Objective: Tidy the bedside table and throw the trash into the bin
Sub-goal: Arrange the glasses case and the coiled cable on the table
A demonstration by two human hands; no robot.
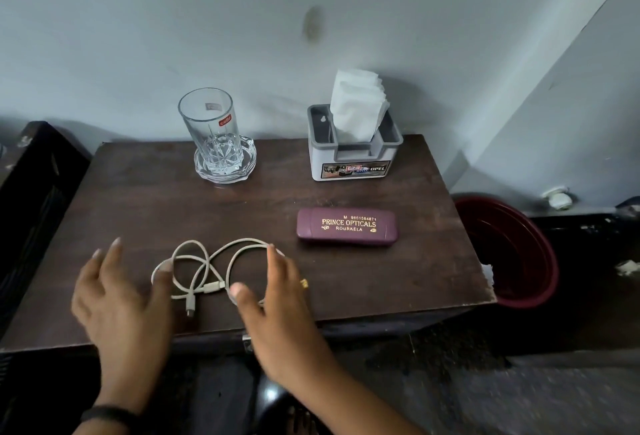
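One white charging cable lies in loose, overlapping loops on the front part of the dark wooden bedside table, with its two plugs pointing toward the front edge. The left hand is at the cable's left side with fingers spread and straight, its thumb over the outermost left loop. The right hand is at the cable's right side, also spread, with thumb and forefinger set apart on either side of the right loop. Both hands are blurred, so I cannot tell whether they actually touch the cable or only hover just above it; neither is curled round anything. A ring shows on the right hand and a dark band on the left wrist. Just beyond the right hand lies a closed maroon spectacle case with gold lettering, flat on the table and apart from the cable. At the back left an empty clear glass stands upright in a cut-glass dish. At the back right a grey and white holder has white tissues standing in its middle slot. On the floor just beside the table's right edge sits a dark red bin. A small white scrap shows where the table corner meets the bin's rim.
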